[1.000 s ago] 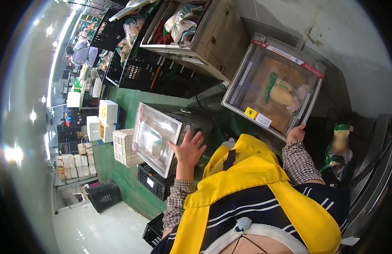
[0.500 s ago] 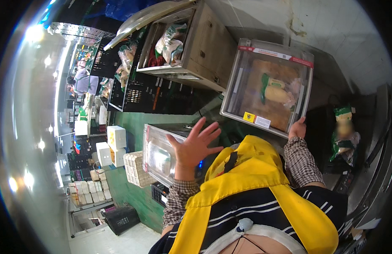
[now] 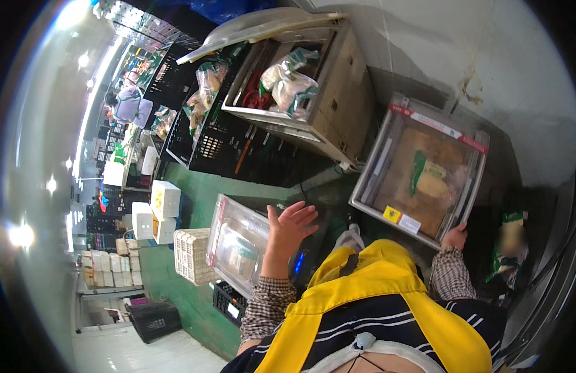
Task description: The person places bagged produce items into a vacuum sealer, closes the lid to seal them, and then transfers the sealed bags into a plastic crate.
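Cloth-sleeved, the left hand (image 3: 284,235) holds fingers (image 3: 298,215) outstretched.

White basket (image 3: 193,260), black bin (image 3: 155,321), foam boxes (image 3: 166,199)

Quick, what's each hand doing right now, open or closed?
Left hand: open, holding nothing.
Right hand: at the clear-lidded box's near corner; how firmly closed cannot be told.

Green floor (image 3: 157,267) is occupied by white basket (image 3: 191,256), black crate (image 3: 229,303) and black bin (image 3: 154,321), the last set beside pale floor area (image 3: 145,354).
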